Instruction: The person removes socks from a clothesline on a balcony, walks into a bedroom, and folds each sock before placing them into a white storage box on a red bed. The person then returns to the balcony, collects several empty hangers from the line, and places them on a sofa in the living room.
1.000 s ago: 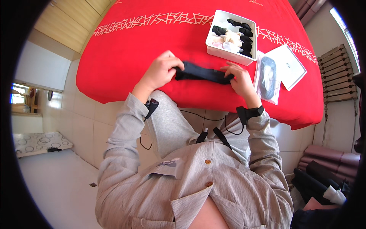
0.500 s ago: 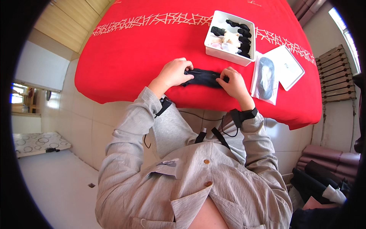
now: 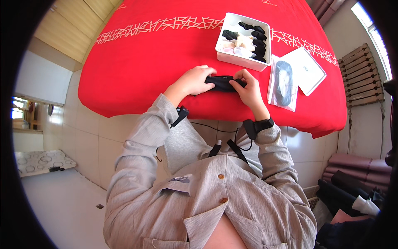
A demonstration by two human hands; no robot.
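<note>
A dark folded sock [image 3: 224, 84] lies crosswise near the front edge of the red bed cover. My left hand [image 3: 195, 81] holds its left end, with the thumb at the near side and the fingers bent over the far side. At the right end, my right hand [image 3: 248, 88] pinches the fabric between thumb and fingers. Beyond my right hand stands a white open box [image 3: 241, 62] with folded black, cream and pale pink socks in it.
A clear bag [image 3: 284, 85] with a dark grey item lies right of my right hand, partly against a white lid [image 3: 306, 70]. The red bed cover [image 3: 137, 70] drops off at its near edge. Dark and white cloths [image 3: 348, 195] are heaped at lower right.
The sock has become narrower and shorter between my hands. My right hand has come closer to the left one. The whole view has shifted slightly.
</note>
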